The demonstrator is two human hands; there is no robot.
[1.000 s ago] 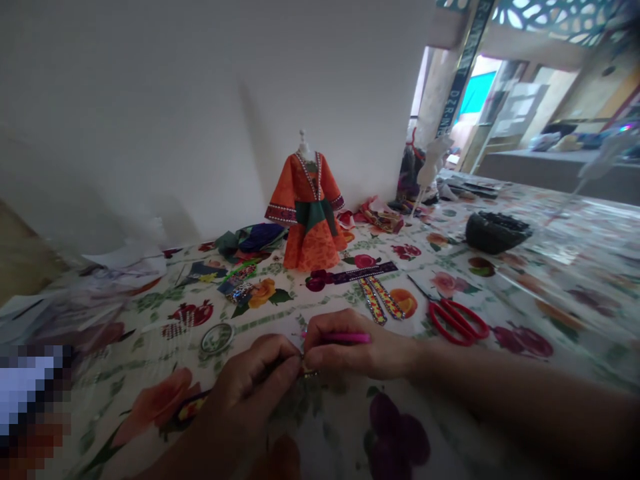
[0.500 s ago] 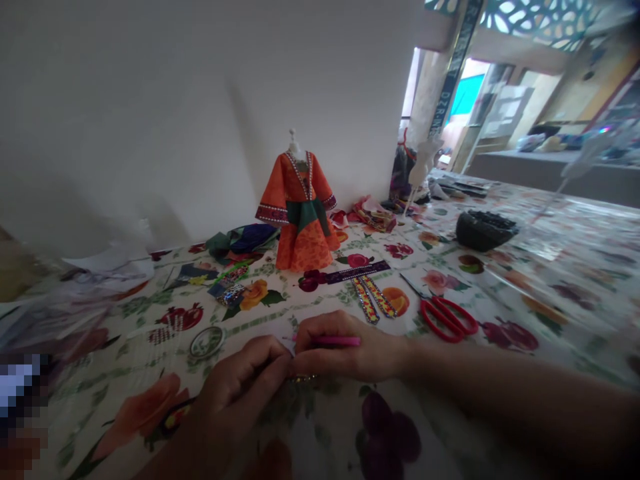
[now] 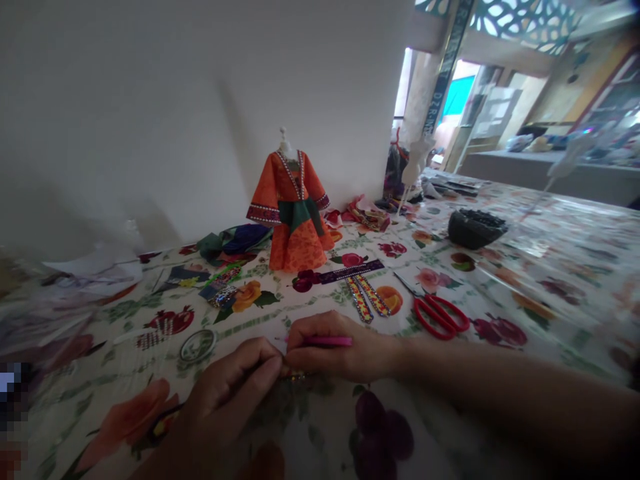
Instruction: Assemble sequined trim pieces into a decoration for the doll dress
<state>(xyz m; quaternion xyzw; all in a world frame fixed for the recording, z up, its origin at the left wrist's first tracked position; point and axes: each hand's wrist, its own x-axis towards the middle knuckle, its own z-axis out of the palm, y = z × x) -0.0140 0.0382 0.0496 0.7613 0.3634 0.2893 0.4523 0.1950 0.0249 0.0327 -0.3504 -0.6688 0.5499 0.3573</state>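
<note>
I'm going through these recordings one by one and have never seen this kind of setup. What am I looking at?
There's no machine here, just a person's two bare hands. Every picture comes from one camera on their head, looking forward and down. The right hand holds a pink pen-like tool; the left hand meets it beside some glittery trim, though its exact grip is hidden. On the flowered tablecloth lie red-handled scissors and patterned strips; behind stands a small orange dress on a form.

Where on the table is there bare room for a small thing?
Bare tablecloth shows between the red-handled scissors and the black bowl, and nearer than the right forearm, around the printed grapes. It is crowded around the orange dress, with fabric scraps and trim strips.
</note>
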